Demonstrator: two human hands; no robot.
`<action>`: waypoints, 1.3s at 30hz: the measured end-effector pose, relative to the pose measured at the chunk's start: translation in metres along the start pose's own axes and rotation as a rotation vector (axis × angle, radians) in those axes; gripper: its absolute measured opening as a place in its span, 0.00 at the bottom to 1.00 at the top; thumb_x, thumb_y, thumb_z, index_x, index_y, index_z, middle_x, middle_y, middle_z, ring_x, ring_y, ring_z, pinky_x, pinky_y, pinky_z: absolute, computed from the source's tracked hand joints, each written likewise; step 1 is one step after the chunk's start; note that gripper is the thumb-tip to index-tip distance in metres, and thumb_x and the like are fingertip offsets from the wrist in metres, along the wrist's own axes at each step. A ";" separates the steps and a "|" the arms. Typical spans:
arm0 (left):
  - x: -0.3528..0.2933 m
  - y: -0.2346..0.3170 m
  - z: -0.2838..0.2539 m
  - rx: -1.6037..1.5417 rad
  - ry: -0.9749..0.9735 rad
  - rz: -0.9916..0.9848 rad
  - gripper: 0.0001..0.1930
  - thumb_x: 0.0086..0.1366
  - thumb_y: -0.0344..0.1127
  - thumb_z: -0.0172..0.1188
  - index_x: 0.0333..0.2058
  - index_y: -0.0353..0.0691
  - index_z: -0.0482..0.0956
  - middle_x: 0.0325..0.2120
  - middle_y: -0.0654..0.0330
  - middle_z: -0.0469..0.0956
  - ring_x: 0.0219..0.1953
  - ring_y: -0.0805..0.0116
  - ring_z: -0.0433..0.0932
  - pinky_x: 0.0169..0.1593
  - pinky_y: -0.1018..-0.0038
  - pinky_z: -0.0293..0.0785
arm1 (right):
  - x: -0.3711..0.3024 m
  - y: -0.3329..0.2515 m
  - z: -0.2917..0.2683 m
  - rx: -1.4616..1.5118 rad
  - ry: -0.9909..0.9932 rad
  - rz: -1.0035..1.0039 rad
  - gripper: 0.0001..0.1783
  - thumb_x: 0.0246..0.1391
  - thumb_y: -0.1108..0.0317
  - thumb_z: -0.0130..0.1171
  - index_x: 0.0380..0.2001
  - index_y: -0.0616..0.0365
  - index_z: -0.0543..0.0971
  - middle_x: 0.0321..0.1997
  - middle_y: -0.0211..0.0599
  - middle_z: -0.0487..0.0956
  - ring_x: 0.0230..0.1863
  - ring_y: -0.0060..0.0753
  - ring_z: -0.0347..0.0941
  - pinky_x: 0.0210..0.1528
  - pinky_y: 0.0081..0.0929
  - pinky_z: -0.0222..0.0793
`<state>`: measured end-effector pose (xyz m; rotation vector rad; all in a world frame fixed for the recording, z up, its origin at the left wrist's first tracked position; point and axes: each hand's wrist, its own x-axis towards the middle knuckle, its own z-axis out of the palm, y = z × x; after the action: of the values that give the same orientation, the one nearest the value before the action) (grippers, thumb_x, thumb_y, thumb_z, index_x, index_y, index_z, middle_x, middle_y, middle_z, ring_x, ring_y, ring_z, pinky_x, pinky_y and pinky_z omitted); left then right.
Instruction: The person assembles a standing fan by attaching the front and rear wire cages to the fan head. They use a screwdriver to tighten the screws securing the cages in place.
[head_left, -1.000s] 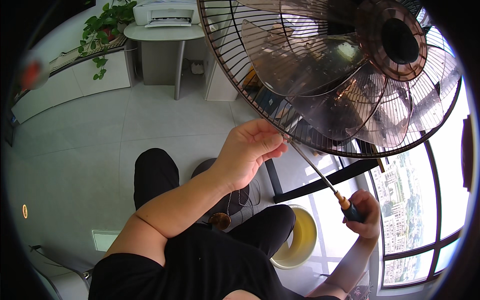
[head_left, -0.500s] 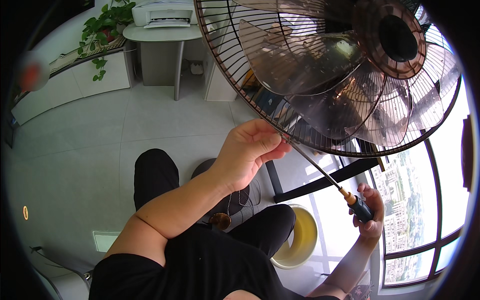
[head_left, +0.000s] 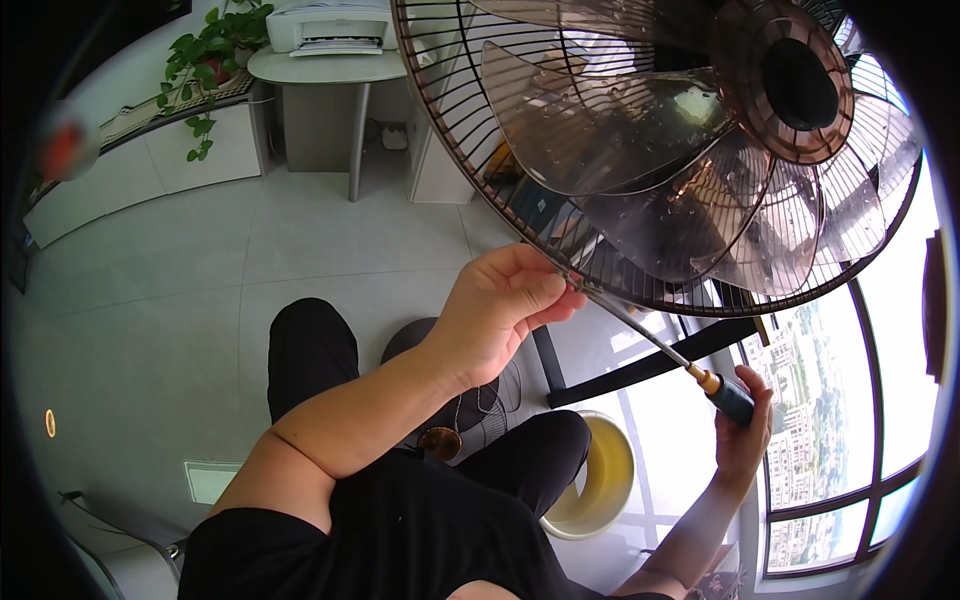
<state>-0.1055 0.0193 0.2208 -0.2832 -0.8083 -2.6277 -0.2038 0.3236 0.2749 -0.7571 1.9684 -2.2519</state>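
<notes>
My right hand [head_left: 747,432] is closed round the dark handle of a screwdriver [head_left: 645,332], whose long metal shaft slants up and left to the lower rim of a fan [head_left: 800,85]. At that rim, the thumb and fingers of my left hand [head_left: 505,312] are pinched together by the screwdriver's tip. What exactly they pinch is too small and covered to make out. The fan has a dark wire guard [head_left: 470,165], see-through brownish blades [head_left: 610,135] speckled with marks, and a round hub with a black centre.
Beside my knee stands a round yellow-lined bucket [head_left: 610,470]. A dark round base and a wire guard [head_left: 497,425] lie between my legs. A black bar [head_left: 650,362] runs under the fan. Behind are a table with a printer [head_left: 330,30], a white cabinet [head_left: 190,150] and a trailing plant; a window [head_left: 820,400] is at right.
My right hand's fingers have shifted round the screwdriver handle, and the handle has moved slightly right and up. My left hand and the fan have moved only slightly.
</notes>
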 end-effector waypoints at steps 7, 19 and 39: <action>0.000 -0.001 -0.004 -0.023 -0.028 0.022 0.05 0.56 0.24 0.53 0.33 0.35 0.73 0.31 0.56 0.76 0.34 0.66 0.77 0.41 0.75 0.74 | -0.004 0.001 -0.016 -0.150 -0.289 -0.039 0.32 0.44 0.52 0.60 0.45 0.67 0.65 0.30 0.38 0.71 0.10 0.09 0.57 0.08 0.02 0.51; -0.004 0.000 -0.002 0.029 -0.059 -0.003 0.07 0.56 0.26 0.55 0.34 0.37 0.72 0.31 0.58 0.76 0.37 0.68 0.75 0.43 0.75 0.70 | -0.013 0.036 -0.012 0.253 0.163 0.090 0.23 0.57 0.52 0.40 0.34 0.66 0.69 0.20 0.45 0.74 0.06 0.18 0.61 0.05 0.08 0.52; -0.004 0.002 -0.002 0.004 -0.034 -0.111 0.08 0.61 0.33 0.50 0.36 0.36 0.73 0.34 0.55 0.75 0.39 0.65 0.75 0.43 0.74 0.72 | -0.088 0.128 -0.005 0.317 0.082 0.430 0.20 0.54 0.55 0.44 0.32 0.64 0.70 0.20 0.39 0.73 0.11 0.20 0.63 0.07 0.10 0.50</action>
<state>-0.1010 0.0174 0.2193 -0.2904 -0.8637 -2.7307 -0.1629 0.3354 0.1256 -0.1876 1.5522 -2.2615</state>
